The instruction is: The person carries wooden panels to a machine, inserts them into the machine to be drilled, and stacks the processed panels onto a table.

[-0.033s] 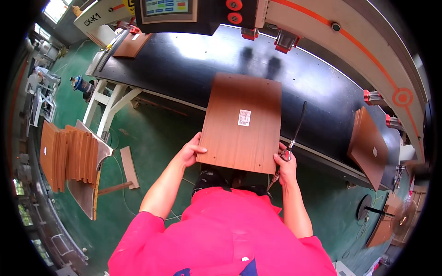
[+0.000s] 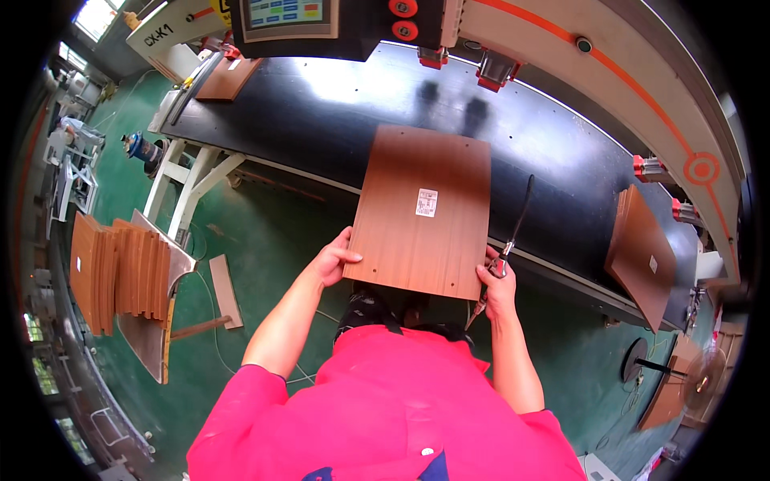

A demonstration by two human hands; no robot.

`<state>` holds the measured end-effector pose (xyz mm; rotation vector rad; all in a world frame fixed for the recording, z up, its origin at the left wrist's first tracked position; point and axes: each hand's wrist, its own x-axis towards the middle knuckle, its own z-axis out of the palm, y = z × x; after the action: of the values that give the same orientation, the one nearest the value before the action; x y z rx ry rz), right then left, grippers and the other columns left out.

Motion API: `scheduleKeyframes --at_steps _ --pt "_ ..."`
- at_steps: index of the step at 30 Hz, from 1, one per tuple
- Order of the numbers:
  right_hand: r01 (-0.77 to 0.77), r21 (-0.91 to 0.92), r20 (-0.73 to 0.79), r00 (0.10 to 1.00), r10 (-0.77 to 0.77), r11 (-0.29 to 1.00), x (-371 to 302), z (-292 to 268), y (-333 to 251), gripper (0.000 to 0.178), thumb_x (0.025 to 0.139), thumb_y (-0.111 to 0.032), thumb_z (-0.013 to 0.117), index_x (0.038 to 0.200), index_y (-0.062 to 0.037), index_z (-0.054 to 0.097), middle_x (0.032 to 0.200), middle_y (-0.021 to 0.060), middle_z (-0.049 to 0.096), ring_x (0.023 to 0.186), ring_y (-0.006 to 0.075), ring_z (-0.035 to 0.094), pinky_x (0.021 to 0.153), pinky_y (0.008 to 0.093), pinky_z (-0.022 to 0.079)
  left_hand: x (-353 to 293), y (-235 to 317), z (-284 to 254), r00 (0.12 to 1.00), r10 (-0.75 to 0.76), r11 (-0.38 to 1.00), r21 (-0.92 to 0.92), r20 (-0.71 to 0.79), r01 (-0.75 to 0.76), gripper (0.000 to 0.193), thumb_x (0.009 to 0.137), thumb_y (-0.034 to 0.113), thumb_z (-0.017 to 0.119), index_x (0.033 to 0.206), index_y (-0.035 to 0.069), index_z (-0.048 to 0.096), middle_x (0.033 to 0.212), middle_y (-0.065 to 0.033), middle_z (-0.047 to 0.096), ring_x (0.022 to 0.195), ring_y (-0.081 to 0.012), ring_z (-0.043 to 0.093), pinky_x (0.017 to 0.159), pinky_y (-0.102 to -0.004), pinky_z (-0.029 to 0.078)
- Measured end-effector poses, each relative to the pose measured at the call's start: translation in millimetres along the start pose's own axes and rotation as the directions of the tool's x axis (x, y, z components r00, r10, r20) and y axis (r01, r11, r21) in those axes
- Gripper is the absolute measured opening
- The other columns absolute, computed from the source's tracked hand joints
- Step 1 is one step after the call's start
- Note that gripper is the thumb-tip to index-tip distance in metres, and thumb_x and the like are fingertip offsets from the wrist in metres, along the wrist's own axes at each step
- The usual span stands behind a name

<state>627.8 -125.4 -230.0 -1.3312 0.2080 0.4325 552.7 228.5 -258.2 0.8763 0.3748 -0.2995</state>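
A brown wood-grain panel (image 2: 421, 244) with a white label and small holes near its corners spans the space between my hands. Its far part is over the black machine table (image 2: 313, 132), while the near edge sticks out towards me. My left hand (image 2: 333, 258) grips the panel's near left corner, thumb on top. At the near right edge, my right hand (image 2: 499, 290) grips the panel and also holds what looks like an air blow gun (image 2: 498, 263), with a red and silver body and a long dark nozzle pointing away. The fingers under the panel are hidden.
Over the table arches a machine frame (image 2: 642, 92) with a screen (image 2: 285, 14) and red-tipped clamps (image 2: 497, 70). Brown panels (image 2: 644, 256) lie at the table's right end, another panel (image 2: 228, 78) at the far left. Stacked panels (image 2: 128, 276) stand left; a fan (image 2: 704, 381) is at right.
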Motion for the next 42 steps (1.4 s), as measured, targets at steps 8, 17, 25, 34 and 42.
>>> scheduleKeyframes --at_steps 8,17,25,34,42 --pt "0.051 -0.285 -0.205 0.972 -0.112 0.957 38.8 -15.6 14.1 0.027 0.087 -0.003 0.063 0.114 0.0012 0.061 0.099 0.0053 0.065 0.088 0.0106 0.059 0.081 0.0264 0.047 50.6 24.8 16.3 0.974 -0.118 0.824 0.529 -0.193 0.204 0.051 0.088 0.016 0.066 0.13 0.003 0.04 0.109 -0.0111 0.063 0.099 -0.0192 0.062 0.086 -0.0338 0.049" --pt "-0.507 -0.071 0.071 0.857 0.511 0.859 11.2 21.5 -62.3 0.033 0.093 -0.033 0.062 0.078 -0.0066 0.051 0.06 0.0057 0.055 0.046 0.0153 0.054 0.041 0.0279 0.045 46.4 1.8 28.7 0.927 0.185 0.748 0.658 -0.327 0.083 0.046 0.092 0.019 0.063 0.127 -0.002 0.041 0.123 -0.0164 0.054 0.105 -0.0201 0.059 0.089 -0.0315 0.047" --pt "-0.651 0.063 0.128 0.757 0.641 0.756 37.1 64.2 -63.3 0.034 0.092 -0.036 0.063 0.079 -0.0062 0.053 0.062 0.0069 0.057 0.05 0.0182 0.058 0.044 0.0305 0.049 41.6 1.2 95.3 0.947 0.168 -0.292 0.931 0.275 -0.219 0.098 0.067 0.057 0.077 0.141 0.006 0.039 0.149 -0.0255 0.025 0.139 -0.0479 0.018 0.112 -0.0582 0.019" --pt "-0.593 0.074 0.115 0.804 0.584 0.802 39.5 56.5 -71.8 0.036 0.092 -0.038 0.063 0.078 -0.0073 0.051 0.064 0.0059 0.057 0.051 0.0168 0.059 0.047 0.0312 0.053 99.9 28.1 83.9 0.924 0.18 -0.372 0.893 0.336 -0.252 0.101 0.064 0.058 0.078 0.142 0.006 0.04 0.151 -0.0257 0.023 0.141 -0.0479 0.015 0.114 -0.0579 0.015" --pt "-0.499 0.172 0.009 0.863 0.505 0.849 44.0 60.4 -68.1 0.033 0.093 -0.036 0.06 0.083 -0.0063 0.053 0.067 0.0082 0.059 0.054 0.021 0.061 0.05 0.0343 0.054 219.8 105.1 69.1 0.885 0.209 -0.455 0.842 0.416 -0.289 0.101 0.064 0.059 0.077 0.145 0.012 0.038 0.155 -0.0216 0.022 0.144 -0.0424 0.015 0.117 -0.051 0.014"
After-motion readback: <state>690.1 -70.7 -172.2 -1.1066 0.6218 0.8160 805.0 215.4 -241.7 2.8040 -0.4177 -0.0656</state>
